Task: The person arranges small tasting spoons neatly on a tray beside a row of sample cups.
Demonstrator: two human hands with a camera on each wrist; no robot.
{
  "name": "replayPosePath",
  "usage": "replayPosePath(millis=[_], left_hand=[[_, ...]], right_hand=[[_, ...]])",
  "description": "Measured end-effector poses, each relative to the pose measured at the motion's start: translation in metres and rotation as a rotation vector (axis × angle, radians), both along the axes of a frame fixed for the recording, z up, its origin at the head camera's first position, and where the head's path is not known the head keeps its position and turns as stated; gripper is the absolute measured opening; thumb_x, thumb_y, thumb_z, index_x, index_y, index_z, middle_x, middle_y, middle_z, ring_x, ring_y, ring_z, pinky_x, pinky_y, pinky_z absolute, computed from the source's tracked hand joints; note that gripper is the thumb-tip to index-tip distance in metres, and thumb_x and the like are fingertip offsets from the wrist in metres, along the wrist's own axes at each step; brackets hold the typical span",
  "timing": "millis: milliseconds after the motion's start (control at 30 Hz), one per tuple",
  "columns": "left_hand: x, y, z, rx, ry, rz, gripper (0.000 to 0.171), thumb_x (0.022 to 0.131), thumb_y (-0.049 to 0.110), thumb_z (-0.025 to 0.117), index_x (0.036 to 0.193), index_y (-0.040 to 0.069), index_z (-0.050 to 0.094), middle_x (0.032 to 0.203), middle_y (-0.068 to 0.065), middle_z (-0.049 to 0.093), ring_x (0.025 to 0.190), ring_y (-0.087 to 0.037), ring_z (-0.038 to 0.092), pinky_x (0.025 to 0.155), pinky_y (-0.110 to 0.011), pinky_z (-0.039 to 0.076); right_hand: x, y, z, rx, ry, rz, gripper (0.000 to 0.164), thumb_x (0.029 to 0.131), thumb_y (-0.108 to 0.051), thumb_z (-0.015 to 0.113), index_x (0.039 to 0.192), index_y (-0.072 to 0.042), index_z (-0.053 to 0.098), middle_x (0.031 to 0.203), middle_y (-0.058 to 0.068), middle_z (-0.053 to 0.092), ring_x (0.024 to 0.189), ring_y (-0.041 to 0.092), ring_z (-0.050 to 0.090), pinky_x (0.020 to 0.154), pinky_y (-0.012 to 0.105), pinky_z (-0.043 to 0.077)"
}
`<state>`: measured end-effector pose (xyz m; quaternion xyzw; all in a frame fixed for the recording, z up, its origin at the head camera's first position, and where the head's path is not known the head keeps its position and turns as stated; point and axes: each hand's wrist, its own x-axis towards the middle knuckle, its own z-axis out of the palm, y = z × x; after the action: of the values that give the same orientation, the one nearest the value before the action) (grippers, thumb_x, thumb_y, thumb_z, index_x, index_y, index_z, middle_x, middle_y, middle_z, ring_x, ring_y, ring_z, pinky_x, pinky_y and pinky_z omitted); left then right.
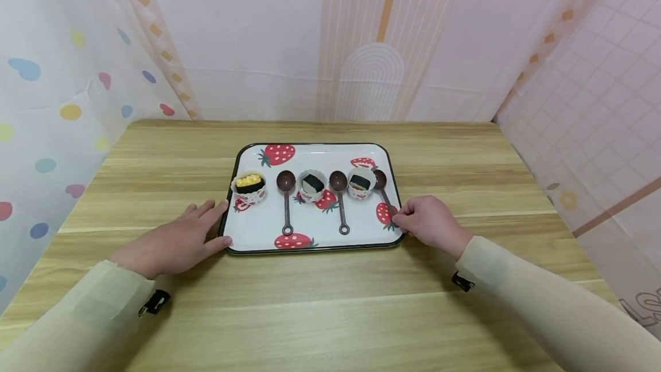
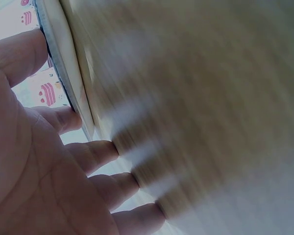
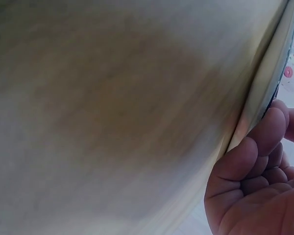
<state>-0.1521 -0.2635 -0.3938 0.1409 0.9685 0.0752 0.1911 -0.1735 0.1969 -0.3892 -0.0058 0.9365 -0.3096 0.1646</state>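
A white tray (image 1: 315,237) with a dark rim and a strawberry print lies on the table. My right hand (image 1: 431,223) is at its right edge, thumb and forefinger pinching the handle end of the rightmost brown spoon (image 1: 381,179); its other fingers are curled in. On the opposite side, my left hand (image 1: 178,243) has its fingers spread, the thumb (image 2: 24,56) over the tray's rim and the fingertips beside the edge. A left spoon (image 1: 286,181) and a middle spoon (image 1: 338,181) lie with handles toward me, among three frilled cups holding sushi pieces.
The left cup (image 1: 250,197) holds sushi topped with yellow. Black-wrapped pieces sit in the middle cup (image 1: 311,195) and the right cup (image 1: 360,193), the latter close to the rightmost spoon. Wood-grain table (image 1: 330,303) surrounds the tray, with patterned curtains (image 1: 258,27) behind and at both sides.
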Motion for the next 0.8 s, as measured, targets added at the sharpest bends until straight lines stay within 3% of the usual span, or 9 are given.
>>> replayPosePath(millis=[367, 800], left_hand=[[0.0000, -0.0005, -0.0017, 0.007, 0.009, -0.005, 0.093, 0.103, 0.065, 0.053, 0.166, 0.003, 0.025, 0.166, -0.040, 0.023, 0.147, -0.070, 0.022, 0.111, -0.079, 0.033], [0.0001, -0.0010, -0.0028, 0.009, 0.012, -0.008, 0.093, 0.103, 0.064, 0.053, 0.167, 0.003, 0.024, 0.166, -0.040, 0.023, 0.146, -0.071, 0.022, 0.112, -0.079, 0.033]], right_hand=[[-0.0012, -0.0038, -0.0048, 0.063, 0.049, 0.057, 0.019, 0.098, -0.024, 0.074, 0.085, -0.010, 0.079, 0.073, 0.000, 0.064, 0.065, 0.016, 0.053, 0.058, 0.028, 0.042], [-0.0018, -0.0092, -0.0061, 0.117, 0.032, 0.089, 0.016, 0.096, -0.025, 0.077, 0.085, -0.013, 0.078, 0.075, -0.001, 0.064, 0.066, 0.016, 0.053, 0.058, 0.028, 0.042]])
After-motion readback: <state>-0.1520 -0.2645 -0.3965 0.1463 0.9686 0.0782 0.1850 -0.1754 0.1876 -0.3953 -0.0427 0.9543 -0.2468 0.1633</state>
